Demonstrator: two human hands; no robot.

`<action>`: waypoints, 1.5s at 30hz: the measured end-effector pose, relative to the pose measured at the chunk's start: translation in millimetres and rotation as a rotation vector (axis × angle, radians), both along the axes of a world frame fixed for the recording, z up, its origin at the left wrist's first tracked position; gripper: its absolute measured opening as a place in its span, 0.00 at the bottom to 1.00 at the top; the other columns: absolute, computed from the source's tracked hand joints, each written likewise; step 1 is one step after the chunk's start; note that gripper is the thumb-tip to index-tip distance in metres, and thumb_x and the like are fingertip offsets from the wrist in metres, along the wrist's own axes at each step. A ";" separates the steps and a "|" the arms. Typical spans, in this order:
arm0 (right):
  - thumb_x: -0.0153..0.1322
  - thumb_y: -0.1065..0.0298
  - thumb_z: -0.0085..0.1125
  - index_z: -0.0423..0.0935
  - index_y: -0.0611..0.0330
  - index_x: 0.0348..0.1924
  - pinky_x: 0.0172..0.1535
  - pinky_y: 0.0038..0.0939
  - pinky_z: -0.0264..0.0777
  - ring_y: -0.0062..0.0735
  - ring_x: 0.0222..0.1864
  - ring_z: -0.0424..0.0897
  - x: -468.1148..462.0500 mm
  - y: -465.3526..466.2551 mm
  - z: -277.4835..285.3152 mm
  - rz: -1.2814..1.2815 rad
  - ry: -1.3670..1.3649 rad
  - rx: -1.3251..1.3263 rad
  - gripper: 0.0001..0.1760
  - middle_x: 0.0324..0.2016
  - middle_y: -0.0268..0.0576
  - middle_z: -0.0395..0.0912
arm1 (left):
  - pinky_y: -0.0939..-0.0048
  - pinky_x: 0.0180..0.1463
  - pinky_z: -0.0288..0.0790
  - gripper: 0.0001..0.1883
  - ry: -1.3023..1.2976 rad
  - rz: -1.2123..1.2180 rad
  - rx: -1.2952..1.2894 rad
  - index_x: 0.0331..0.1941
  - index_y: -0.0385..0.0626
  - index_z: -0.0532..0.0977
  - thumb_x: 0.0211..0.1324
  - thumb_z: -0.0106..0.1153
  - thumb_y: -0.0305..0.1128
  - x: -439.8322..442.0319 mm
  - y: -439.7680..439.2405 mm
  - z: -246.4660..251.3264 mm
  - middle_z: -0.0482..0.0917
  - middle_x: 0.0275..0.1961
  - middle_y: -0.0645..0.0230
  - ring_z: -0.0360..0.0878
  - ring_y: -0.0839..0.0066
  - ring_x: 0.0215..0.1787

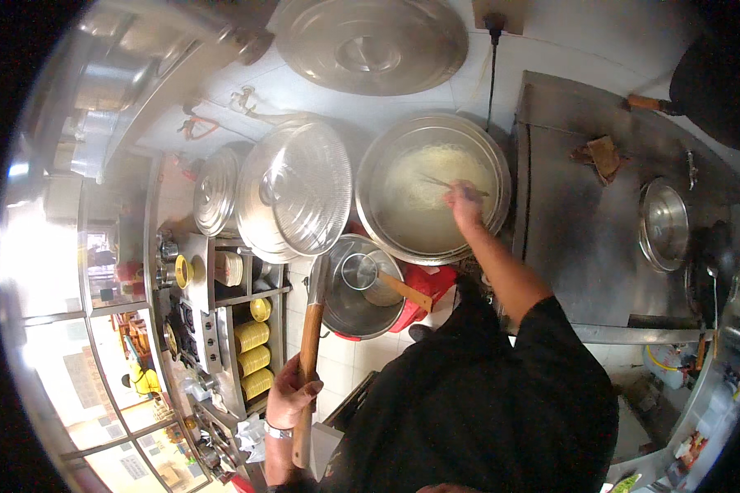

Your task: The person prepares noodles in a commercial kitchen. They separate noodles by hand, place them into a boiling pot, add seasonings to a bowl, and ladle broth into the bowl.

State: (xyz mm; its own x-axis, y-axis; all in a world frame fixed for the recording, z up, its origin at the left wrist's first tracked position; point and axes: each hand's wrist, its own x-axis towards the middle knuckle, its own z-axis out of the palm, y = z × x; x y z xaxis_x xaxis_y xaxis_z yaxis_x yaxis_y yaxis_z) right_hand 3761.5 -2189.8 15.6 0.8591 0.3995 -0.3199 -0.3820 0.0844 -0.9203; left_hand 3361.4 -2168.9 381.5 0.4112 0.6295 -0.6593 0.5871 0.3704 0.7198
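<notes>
My left hand [293,391] grips the wooden handle [310,345] of a large metal strainer [316,185]. The round strainer is held over a steel vessel [253,228], left of a big steel pot [365,212]. Pale noodles [447,157] lie in cloudy liquid in that pot. Over the pot's right side, my right hand [464,203] holds a pair of long chopsticks [435,180], their tips at the noodles. The lower ends of the chopsticks are hard to make out against the liquid.
A steel bucket [351,317] with a wooden-handled ladle [407,289] stands below the pot. A large lid [407,68] leans on the wall. Right is a steel worktop [579,246] with a brown cloth [605,159] and metal bowls [666,228]. Stacked yellow dishes [253,357] fill a shelf left.
</notes>
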 end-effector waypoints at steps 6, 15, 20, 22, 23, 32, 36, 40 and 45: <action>0.73 0.51 0.50 0.76 0.61 0.30 0.25 0.28 0.68 0.26 0.19 0.74 39.1 -96.7 53.7 0.048 0.057 -0.105 0.21 0.14 0.37 0.72 | 0.77 0.46 0.70 0.33 0.122 -0.273 0.026 0.59 0.31 0.65 0.49 0.67 0.29 63.8 38.8 33.0 0.78 0.42 0.67 0.75 0.81 0.41; 0.74 0.50 0.50 0.76 0.63 0.29 0.24 0.28 0.69 0.25 0.15 0.72 27.4 -106.3 33.5 0.382 -0.137 -0.484 0.23 0.13 0.37 0.72 | 0.70 0.51 0.69 0.31 0.414 -1.110 -0.016 0.57 0.38 0.67 0.51 0.64 0.41 186.1 131.8 17.4 0.77 0.47 0.57 0.76 0.69 0.46; 0.73 0.47 0.49 0.77 0.64 0.35 0.26 0.31 0.69 0.26 0.18 0.75 27.7 -102.1 21.0 0.282 -0.203 -0.540 0.24 0.17 0.38 0.77 | 0.75 0.40 0.71 0.22 0.520 -1.228 -0.130 0.48 0.36 0.75 0.53 0.57 0.40 248.3 152.2 12.4 0.79 0.37 0.61 0.77 0.77 0.35; 0.73 0.46 0.48 0.77 0.65 0.38 0.26 0.31 0.69 0.27 0.19 0.75 23.0 -100.2 19.9 0.298 -0.204 -0.533 0.26 0.17 0.38 0.77 | 0.80 0.30 0.69 0.20 0.660 -1.058 -0.422 0.45 0.38 0.76 0.53 0.58 0.42 274.9 137.8 35.7 0.78 0.32 0.65 0.75 0.82 0.28; 0.73 0.45 0.46 0.77 0.64 0.36 0.30 0.36 0.70 0.34 0.22 0.76 25.0 -101.8 16.3 0.308 -0.181 -0.520 0.26 0.19 0.41 0.77 | 0.83 0.23 0.65 0.16 0.557 -0.970 -0.537 0.42 0.40 0.77 0.57 0.57 0.39 272.3 149.5 22.7 0.76 0.26 0.72 0.73 0.86 0.24; 0.74 0.54 0.43 0.75 0.64 0.32 0.35 0.43 0.72 0.48 0.28 0.79 33.8 -111.6 45.3 0.367 -0.277 -0.543 0.21 0.23 0.48 0.78 | 0.78 0.30 0.68 0.18 0.455 -1.410 -0.335 0.45 0.38 0.76 0.63 0.53 0.43 269.5 211.8 -100.1 0.78 0.33 0.64 0.73 0.82 0.28; 0.74 0.59 0.44 0.74 0.64 0.33 0.38 0.44 0.73 0.52 0.30 0.78 33.9 -114.3 13.1 0.335 -0.611 -0.568 0.16 0.27 0.51 0.79 | 0.66 0.53 0.67 0.21 0.223 -1.623 0.138 0.51 0.40 0.75 0.67 0.45 0.46 305.1 155.7 -67.9 0.78 0.44 0.54 0.75 0.69 0.48; 0.73 0.52 0.49 0.76 0.64 0.35 0.31 0.32 0.70 0.31 0.23 0.77 27.1 -107.0 -4.6 0.227 -0.523 -0.430 0.21 0.21 0.40 0.77 | 0.61 0.48 0.71 0.33 -0.323 -1.684 0.572 0.67 0.49 0.54 0.58 0.52 0.29 255.3 159.9 -129.2 0.78 0.43 0.55 0.77 0.62 0.45; 0.73 0.53 0.49 0.75 0.63 0.38 0.34 0.38 0.69 0.46 0.29 0.77 23.9 -107.0 24.6 0.250 -0.209 -0.416 0.20 0.26 0.49 0.77 | 0.57 0.49 0.71 0.41 0.114 -1.571 0.668 0.69 0.49 0.46 0.53 0.55 0.29 186.3 136.7 -228.4 0.77 0.46 0.49 0.77 0.57 0.50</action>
State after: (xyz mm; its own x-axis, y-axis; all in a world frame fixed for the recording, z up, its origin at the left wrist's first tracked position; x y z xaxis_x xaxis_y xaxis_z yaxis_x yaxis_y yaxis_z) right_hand 3785.4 -2296.8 40.1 0.8164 0.4759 -0.3272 -0.1485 -0.3745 -0.9152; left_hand 3547.7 -2032.2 153.2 0.8312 -0.1454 -0.5367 0.1213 -0.8946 0.4301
